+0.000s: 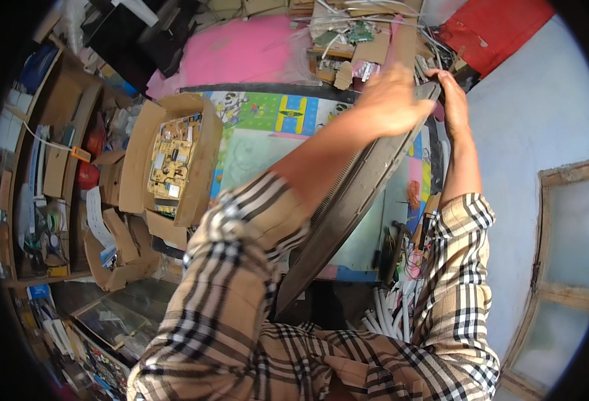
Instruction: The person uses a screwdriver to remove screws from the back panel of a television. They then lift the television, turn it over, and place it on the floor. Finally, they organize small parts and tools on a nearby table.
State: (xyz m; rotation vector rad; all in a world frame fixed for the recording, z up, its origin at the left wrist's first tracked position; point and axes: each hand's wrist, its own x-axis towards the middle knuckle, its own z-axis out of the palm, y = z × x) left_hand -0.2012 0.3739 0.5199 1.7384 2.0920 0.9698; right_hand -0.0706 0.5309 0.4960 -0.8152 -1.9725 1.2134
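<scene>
A large, thin, dark casing (351, 204), like that of a flat-screen television, is tilted up on its edge and runs from near my body to the far right. A row of vent slots shows along its left side. At its far end, my right hand (452, 100) curls its fingers over the top corner. My left hand (395, 103) is over the casing's far part, its thumb toward the upper edge. Motion smears the left fingers, so their hold is unclear. The casing's right face is mostly hidden from view.
Under the casing lies a colourful printed mat (254, 113) on the table. An open cardboard box (137, 157) with circuit boards (173, 160) stands at left. Pink sheeting (234, 50) and cluttered parts lie beyond. Tools (388, 250) lie at right, near white tubes (388, 314) and the wall (515, 154).
</scene>
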